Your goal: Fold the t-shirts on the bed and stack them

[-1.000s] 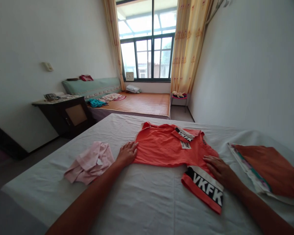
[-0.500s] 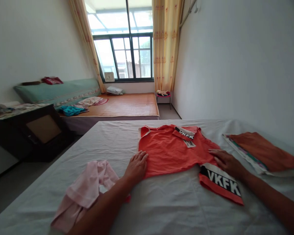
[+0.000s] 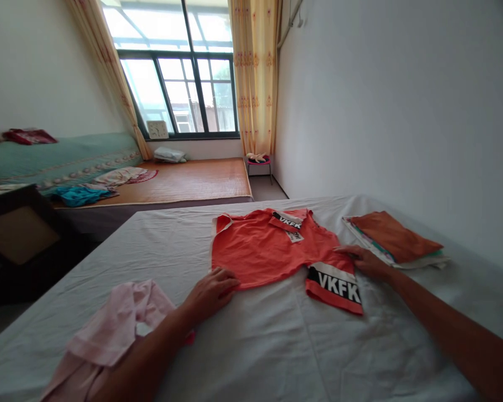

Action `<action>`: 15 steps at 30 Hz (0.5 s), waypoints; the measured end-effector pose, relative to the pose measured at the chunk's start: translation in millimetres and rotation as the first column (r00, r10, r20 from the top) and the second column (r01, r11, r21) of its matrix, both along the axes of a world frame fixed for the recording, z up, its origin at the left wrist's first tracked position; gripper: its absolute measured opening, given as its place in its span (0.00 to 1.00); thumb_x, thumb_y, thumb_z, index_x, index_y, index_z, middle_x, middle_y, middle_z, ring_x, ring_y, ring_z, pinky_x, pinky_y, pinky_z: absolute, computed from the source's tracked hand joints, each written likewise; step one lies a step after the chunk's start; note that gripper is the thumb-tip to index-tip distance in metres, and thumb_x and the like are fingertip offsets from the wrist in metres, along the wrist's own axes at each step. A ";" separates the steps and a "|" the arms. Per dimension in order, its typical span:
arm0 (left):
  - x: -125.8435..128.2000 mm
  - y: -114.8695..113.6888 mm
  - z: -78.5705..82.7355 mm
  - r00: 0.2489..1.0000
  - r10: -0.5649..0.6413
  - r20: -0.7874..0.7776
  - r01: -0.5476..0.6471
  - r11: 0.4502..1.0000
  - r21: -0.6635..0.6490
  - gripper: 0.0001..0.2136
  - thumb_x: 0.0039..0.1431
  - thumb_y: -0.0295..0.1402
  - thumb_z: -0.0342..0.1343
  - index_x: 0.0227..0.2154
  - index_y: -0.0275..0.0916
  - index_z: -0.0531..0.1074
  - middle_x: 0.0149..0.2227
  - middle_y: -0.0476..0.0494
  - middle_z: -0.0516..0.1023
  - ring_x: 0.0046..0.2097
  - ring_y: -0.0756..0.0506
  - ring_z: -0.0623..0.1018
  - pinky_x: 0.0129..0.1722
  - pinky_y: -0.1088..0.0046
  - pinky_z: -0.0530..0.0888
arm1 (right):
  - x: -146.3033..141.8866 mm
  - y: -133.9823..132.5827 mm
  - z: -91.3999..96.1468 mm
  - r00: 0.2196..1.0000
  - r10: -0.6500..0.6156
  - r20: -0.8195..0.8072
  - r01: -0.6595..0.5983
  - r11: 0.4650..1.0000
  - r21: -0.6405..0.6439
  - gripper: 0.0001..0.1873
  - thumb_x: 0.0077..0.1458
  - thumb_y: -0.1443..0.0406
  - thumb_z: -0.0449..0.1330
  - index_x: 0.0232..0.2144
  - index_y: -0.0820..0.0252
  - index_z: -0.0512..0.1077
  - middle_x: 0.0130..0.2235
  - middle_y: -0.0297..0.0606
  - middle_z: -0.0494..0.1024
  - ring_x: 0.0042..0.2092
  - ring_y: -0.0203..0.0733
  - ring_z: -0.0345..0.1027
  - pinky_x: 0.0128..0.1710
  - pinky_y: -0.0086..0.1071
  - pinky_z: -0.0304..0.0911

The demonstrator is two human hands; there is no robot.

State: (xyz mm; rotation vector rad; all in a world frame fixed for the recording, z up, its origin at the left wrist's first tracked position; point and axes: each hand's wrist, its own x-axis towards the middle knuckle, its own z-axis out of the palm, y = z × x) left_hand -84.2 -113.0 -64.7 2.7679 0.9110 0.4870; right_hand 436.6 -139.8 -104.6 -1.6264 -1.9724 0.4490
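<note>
A: Laundry on the bed [image 3: 251,357] again. From the left we've got a crumpled pink garment [image 3: 109,335] lying loose on the white sheet, right beside our left forearm, not held by anything.

B: Then our left hand [image 3: 209,290]. Its fingers [image 3: 228,282] lie flat and relaxed, pressing on the near left corner of the orange shirt [image 3: 260,248], not gripping it.

A: Yep, the shirt's spread out mid-bed, its long axis running left to right between our two hands. There's a black VKFK band at the collar, and the sleeve with the big VKFK band [image 3: 334,283] sticks out toward us on the right side.

B: Our right hand [image 3: 362,259] rests open on the shirt's right edge, just above that sleeve. It looks like it's touching the cloth, though we can't tell if any fabric is pinched under it.

A: So the sleeve lies closest to the right hand, just on its near side. Farther right is a folded stack [image 3: 396,237] with an orange piece on top, near the wall, apart from the shirt.
</note>
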 end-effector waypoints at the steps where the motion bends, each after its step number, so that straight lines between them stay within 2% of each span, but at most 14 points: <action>1: -0.7 -0.5 -0.5 1.000 -0.002 -0.001 0.002 1.000 -0.009 0.14 0.62 0.31 0.47 0.46 0.48 0.73 0.45 0.45 0.75 0.47 0.46 0.72 0.48 0.71 0.69 | 3.6 -4.2 3.6 0.998 0.065 0.027 -0.065 0.998 -0.005 0.28 0.41 0.70 0.50 0.46 0.57 0.74 0.51 0.38 0.75 0.54 0.46 0.65 0.57 0.42 0.57; 5: -1.3 -3.9 -0.9 0.999 0.034 -0.021 -0.035 0.999 -0.018 0.16 0.61 0.27 0.44 0.45 0.46 0.73 0.46 0.45 0.75 0.47 0.48 0.73 0.48 0.74 0.69 | 9.5 -8.2 15.9 0.972 0.159 0.172 -0.163 0.987 0.011 0.19 0.51 0.64 0.53 0.44 0.52 0.76 0.50 0.38 0.76 0.54 0.49 0.65 0.56 0.45 0.58; 8: -0.6 -7.9 5.0 0.989 0.130 -0.072 -0.130 0.991 0.003 0.15 0.58 0.26 0.45 0.43 0.45 0.74 0.44 0.46 0.76 0.46 0.47 0.74 0.45 0.76 0.69 | 8.6 -4.5 23.6 0.972 0.148 0.181 -0.162 0.985 0.062 0.17 0.55 0.58 0.52 0.42 0.53 0.77 0.48 0.41 0.77 0.53 0.50 0.65 0.54 0.46 0.60; 12: -4.5 -22.0 27.4 0.949 0.274 -0.156 -0.272 0.962 0.034 0.14 0.58 0.27 0.46 0.40 0.44 0.75 0.42 0.46 0.77 0.43 0.46 0.76 0.42 0.74 0.70 | 10.8 -18.7 43.2 0.986 0.118 0.121 -0.133 0.983 0.125 0.20 0.58 0.55 0.49 0.42 0.57 0.76 0.48 0.46 0.76 0.49 0.49 0.68 0.52 0.42 0.62; 15: -10.3 -40.2 45.8 0.956 0.230 -0.183 -0.244 0.968 -0.058 0.12 0.58 0.29 0.47 0.37 0.44 0.76 0.41 0.47 0.78 0.43 0.46 0.77 0.44 0.74 0.69 | 12.3 -49.0 62.9 0.972 0.206 0.113 -0.208 0.978 -0.002 0.18 0.59 0.55 0.50 0.40 0.55 0.77 0.45 0.45 0.77 0.46 0.48 0.70 0.48 0.39 0.64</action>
